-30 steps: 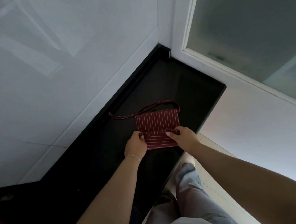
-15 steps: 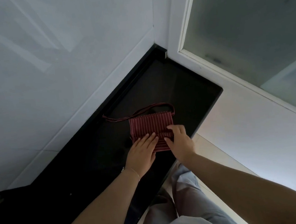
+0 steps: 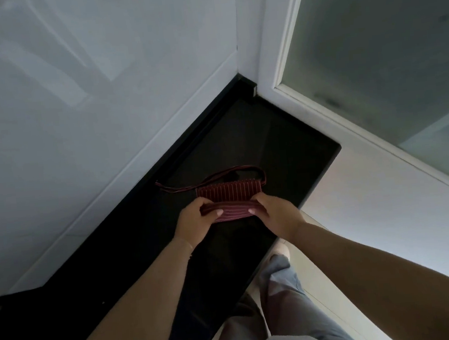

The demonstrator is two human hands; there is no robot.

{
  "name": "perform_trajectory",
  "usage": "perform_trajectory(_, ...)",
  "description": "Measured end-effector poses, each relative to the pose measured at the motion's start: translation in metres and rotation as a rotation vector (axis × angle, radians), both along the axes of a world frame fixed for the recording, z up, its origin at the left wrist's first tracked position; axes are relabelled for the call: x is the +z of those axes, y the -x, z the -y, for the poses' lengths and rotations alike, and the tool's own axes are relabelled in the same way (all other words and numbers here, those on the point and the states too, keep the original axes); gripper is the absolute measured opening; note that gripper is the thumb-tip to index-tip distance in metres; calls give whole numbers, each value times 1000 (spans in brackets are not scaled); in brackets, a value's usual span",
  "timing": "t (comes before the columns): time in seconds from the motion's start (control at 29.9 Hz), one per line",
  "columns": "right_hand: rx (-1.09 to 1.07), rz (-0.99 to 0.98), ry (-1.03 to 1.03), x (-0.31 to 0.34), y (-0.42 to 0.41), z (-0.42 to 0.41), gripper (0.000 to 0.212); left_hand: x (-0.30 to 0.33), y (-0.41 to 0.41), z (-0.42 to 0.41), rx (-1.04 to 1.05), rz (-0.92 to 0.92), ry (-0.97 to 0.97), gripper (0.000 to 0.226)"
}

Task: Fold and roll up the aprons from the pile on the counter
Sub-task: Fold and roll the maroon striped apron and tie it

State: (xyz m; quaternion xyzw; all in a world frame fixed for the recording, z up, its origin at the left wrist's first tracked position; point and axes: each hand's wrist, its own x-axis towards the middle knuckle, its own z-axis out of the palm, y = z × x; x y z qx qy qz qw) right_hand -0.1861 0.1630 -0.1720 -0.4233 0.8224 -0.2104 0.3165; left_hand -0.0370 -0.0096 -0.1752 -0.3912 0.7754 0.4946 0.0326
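The rolled near edge of a dark red striped apron (image 3: 230, 200) is being gripped at its two ends, the left hand (image 3: 197, 221) and the right hand (image 3: 275, 215) each curled around it with a thumb laid on top. Beyond the hands, the apron's flat part is being left lying on the black counter (image 3: 284, 147). Its ties (image 3: 218, 177) are being trailed farther out, toward the white wall (image 3: 89, 114) left of the hands.

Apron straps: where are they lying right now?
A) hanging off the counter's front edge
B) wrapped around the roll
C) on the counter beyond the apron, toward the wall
C: the straps loop on the black counter beyond the striped apron, toward the wall.
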Motion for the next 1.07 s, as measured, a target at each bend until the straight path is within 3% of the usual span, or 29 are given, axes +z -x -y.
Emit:
perform_trajectory(0.1, -65, -45, -115, 2, 13, 25, 33, 1, 20, 11, 90, 88, -21, 21)
perform_trajectory(0.23, -135, -79, -236, -2, 18, 47, 32, 7, 32, 15, 2, 147, 109, 32)
perform_trajectory(0.37, -225, -26, -263, -5, 20, 57, 30, 7, 23, 28, -28, 121, 59, 28)
perform_trajectory(0.5, -279, 8, -268, -4, 21, 60, 31, 2, 33, 31, -21, 205, 173, 23)
perform_trajectory(0.64, -364, 124, -266, -4, 26, 65, 32, 1, 45, 22, -187, 323, 440, 37)
perform_trajectory(0.74, -284, 102, -348, -3, 25, 65, 37, -4, 40, 9, -425, 362, 801, 35)
perform_trajectory(0.8, -203, 52, -409, -3, 22, 60, 40, -6, 33, 2, -498, 328, 872, 46)
perform_trajectory(0.97, -110, 56, -392, -1, 12, 40, 27, 1, 29, -18, -726, 376, 650, 84)
perform_trajectory(1.07, -75, 29, -301, 3, -2, 26, 19, 4, 38, -31, -678, 391, 498, 96)
